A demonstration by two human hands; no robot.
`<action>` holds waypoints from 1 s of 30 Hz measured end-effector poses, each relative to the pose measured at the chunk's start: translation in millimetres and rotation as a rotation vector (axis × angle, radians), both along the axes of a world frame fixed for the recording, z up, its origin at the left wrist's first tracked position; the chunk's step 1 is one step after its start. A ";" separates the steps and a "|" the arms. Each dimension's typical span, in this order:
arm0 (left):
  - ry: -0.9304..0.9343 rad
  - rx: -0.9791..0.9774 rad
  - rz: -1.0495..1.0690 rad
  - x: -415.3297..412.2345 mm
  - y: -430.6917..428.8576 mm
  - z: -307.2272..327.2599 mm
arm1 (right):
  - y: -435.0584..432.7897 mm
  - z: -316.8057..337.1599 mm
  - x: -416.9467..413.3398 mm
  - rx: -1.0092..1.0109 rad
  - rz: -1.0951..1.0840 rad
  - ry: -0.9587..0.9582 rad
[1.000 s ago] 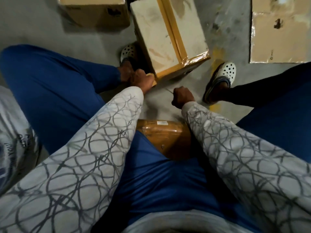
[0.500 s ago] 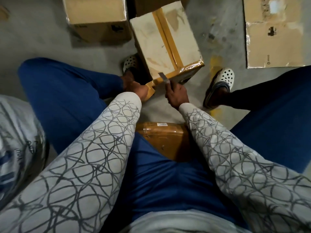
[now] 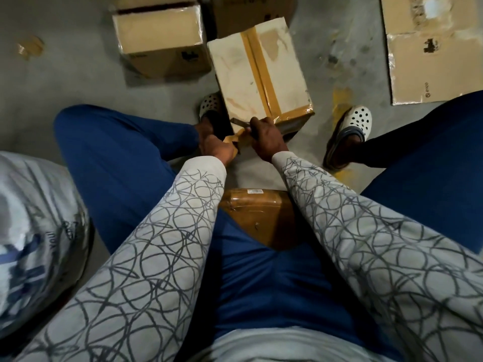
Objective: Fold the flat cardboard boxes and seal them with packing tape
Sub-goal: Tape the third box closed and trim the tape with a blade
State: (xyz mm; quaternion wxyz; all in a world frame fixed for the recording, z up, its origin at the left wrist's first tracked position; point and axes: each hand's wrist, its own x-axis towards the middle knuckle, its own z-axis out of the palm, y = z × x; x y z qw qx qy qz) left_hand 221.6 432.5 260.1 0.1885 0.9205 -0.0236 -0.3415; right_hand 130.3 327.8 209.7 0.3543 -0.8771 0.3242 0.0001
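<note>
Left hand point(image 3: 218, 150) pinches glossy brown tape point(image 3: 235, 136); right hand point(image 3: 267, 139) grips flat blade point(image 3: 237, 121) beside carton point(image 3: 257, 74).

Warehouse: concrete floor point(image 3: 78, 82), boxes point(image 3: 162, 40).

1. Left hand point(image 3: 218, 150): far of centre, back facing up, fingers curled and pinching a tape end point(image 3: 233, 138).
2. Right hand point(image 3: 268, 139): just right of it, fisted round a thin blade point(image 3: 238, 122).
3. Left forearm point(image 3: 167, 231) and right forearm point(image 3: 339, 218) stretch forward and converge.
</note>
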 end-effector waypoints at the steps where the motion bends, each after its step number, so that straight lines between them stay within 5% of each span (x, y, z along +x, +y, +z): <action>1: -0.006 0.019 -0.007 3.0 1.5 -0.4 | -2.5 -1.7 0.0 -0.011 0.006 0.002; 8: -0.039 0.088 0.012 18.7 17.7 5.0 | 5.7 3.4 16.1 0.073 -0.211 -0.011; 14: 0.046 -0.091 0.022 33.0 23.2 13.5 | 1.3 6.0 7.4 0.690 -0.585 -0.264; 18: 0.118 -0.293 0.015 22.3 14.5 21.0 | -4.2 25.5 3.0 0.981 -0.544 -0.399; 30: 0.157 -0.311 -0.380 -9.9 -0.9 34.9 | -24.2 49.8 -50.4 0.684 -0.438 -0.291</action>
